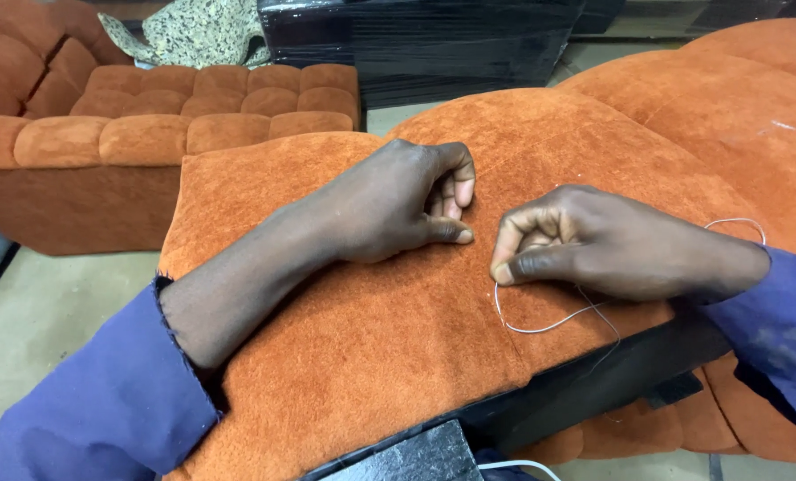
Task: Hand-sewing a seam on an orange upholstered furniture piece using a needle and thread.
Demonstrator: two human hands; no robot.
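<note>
The right hand [594, 245] pinches white thread [549, 322] in its grip mid-frame; the curled left hand [398, 200] presses the orange cushion [362, 356]; a sofa [104, 134] sits upper left.

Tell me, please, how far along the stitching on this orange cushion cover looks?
Done: the fabric already lies over the cushion. In hand: the right hand pinches something at the seam, with the thread looping below; the left hand presses the fabric beside it. How much seam is left is not visible.

Orange upholstered cushion [345, 356] — white thread [549, 325] looped on its surface.
</note>
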